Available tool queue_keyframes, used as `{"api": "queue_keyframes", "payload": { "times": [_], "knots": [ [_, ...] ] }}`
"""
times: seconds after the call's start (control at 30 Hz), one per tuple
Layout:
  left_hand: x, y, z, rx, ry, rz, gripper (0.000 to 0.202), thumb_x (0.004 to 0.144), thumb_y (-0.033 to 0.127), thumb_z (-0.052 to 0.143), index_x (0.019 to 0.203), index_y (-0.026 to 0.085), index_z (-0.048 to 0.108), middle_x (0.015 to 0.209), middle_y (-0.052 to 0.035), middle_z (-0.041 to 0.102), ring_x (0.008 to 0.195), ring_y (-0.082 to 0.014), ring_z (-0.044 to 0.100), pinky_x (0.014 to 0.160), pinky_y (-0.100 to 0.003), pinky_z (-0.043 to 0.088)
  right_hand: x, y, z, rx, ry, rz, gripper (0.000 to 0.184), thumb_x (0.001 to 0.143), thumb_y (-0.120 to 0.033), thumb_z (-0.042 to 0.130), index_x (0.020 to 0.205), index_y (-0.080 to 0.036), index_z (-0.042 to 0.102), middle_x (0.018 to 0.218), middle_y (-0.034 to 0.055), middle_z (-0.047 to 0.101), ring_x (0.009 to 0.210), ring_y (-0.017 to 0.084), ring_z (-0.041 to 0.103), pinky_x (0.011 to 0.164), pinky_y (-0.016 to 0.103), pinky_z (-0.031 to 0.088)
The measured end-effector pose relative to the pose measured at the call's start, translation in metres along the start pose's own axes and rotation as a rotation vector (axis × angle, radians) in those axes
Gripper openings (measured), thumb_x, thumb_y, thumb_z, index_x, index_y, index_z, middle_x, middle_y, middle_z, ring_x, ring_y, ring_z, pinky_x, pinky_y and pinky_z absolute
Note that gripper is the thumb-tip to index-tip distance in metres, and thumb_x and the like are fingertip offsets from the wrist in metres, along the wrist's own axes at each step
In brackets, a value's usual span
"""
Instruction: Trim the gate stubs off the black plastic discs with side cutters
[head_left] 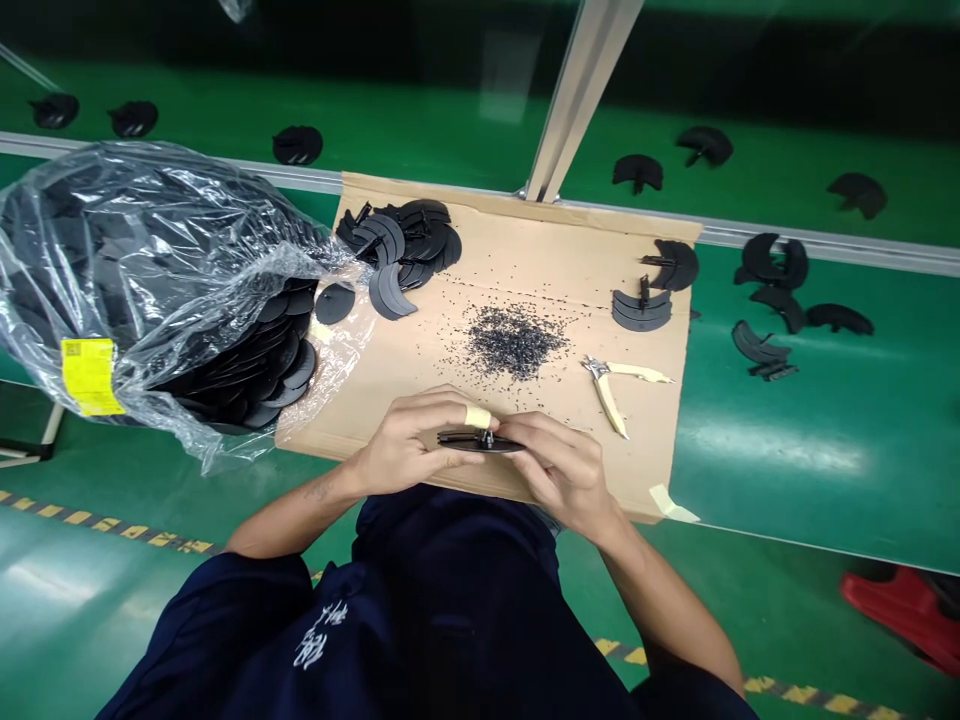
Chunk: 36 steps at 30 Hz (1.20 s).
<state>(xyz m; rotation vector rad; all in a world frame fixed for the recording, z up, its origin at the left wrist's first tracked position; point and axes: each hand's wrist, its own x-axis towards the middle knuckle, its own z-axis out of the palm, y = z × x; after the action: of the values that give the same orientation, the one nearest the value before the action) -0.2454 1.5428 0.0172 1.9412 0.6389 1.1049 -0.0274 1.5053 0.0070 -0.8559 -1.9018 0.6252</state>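
Between my two hands, close to the cardboard's front edge, is a black disc-shaped plastic part [480, 442], seen nearly edge-on. My left hand [420, 440] grips its left end, with yellow tape wrapped around one finger. The other end is pinched by the fingers of my right hand [559, 465]. A small upright piece shows at the part's middle, too small to make out. Just beyond my hands lies a heap of tiny black plastic bits [516, 342]. Nippers with pale yellow handles [611, 390] rest to the right of the heap, handles apart.
A clear plastic bag [150, 260] full of black discs bulges at the left, with a yellow label. Stacked black parts [420, 240] sit at the cardboard's [517, 240] back left. More curved parts [645, 310] lie right. A metal post [581, 100] rises behind.
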Motion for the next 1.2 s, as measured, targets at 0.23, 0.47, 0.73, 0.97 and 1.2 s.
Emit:
{"api": "queue_keyframes", "payload": {
  "times": [0.23, 0.47, 0.73, 0.97, 1.2],
  "knots": [
    [0.0, -0.001, -0.005, -0.156, -0.062, -0.028, 0.052, 0.094, 0.062, 0.062, 0.114, 0.017, 0.077, 0.099, -0.0127, 0.077, 0.095, -0.0218, 0.071, 0.085, -0.036, 0.058, 0.0, -0.003, -0.004, -0.028, 0.068, -0.032, 0.02, 0.097, -0.014, 0.066, 0.113, -0.021, 0.075, 0.102, 0.0094, 0.073, 0.082, 0.018, 0.07, 0.07, 0.031, 0.061],
    [0.013, -0.004, -0.013, -0.417, -0.245, -0.342, 0.024, 0.089, 0.038, 0.08, 0.086, 0.014, 0.079, 0.083, -0.008, 0.075, 0.077, -0.0148, 0.069, 0.073, -0.025, 0.055, 0.012, -0.009, -0.014, 0.024, -0.082, -0.038, 0.008, 0.096, -0.015, 0.07, 0.101, -0.016, 0.075, 0.089, 0.0072, 0.068, 0.077, 0.015, 0.063, 0.066, 0.03, 0.055],
    [0.023, 0.002, -0.021, -0.211, -0.389, -0.225, 0.017, 0.092, 0.03, 0.076, 0.085, 0.015, 0.077, 0.078, -0.0053, 0.072, 0.073, -0.0135, 0.065, 0.071, -0.024, 0.053, 0.012, -0.011, -0.016, 0.123, -0.132, 0.052, 0.009, 0.097, -0.017, 0.069, 0.102, -0.018, 0.077, 0.087, 0.0054, 0.068, 0.076, 0.014, 0.064, 0.065, 0.029, 0.055],
    [0.013, -0.003, -0.002, -0.346, -0.154, -0.26, 0.028, 0.096, 0.042, 0.071, 0.09, 0.016, 0.079, 0.084, -0.0079, 0.075, 0.079, -0.0158, 0.07, 0.074, -0.026, 0.057, 0.002, -0.004, -0.007, -0.007, 0.073, -0.044, 0.012, 0.094, -0.014, 0.072, 0.105, -0.018, 0.075, 0.089, 0.0064, 0.069, 0.075, 0.015, 0.064, 0.062, 0.029, 0.055],
    [-0.001, -0.02, 0.016, -0.38, 0.009, -0.274, 0.043, 0.085, 0.051, 0.081, 0.114, 0.019, 0.079, 0.108, -0.0096, 0.078, 0.099, -0.0204, 0.077, 0.091, -0.029, 0.063, 0.001, 0.002, -0.01, -0.26, 0.117, -0.065, 0.02, 0.093, -0.015, 0.073, 0.113, -0.02, 0.071, 0.092, 0.0064, 0.07, 0.078, 0.017, 0.065, 0.066, 0.032, 0.057]
  ]
}}
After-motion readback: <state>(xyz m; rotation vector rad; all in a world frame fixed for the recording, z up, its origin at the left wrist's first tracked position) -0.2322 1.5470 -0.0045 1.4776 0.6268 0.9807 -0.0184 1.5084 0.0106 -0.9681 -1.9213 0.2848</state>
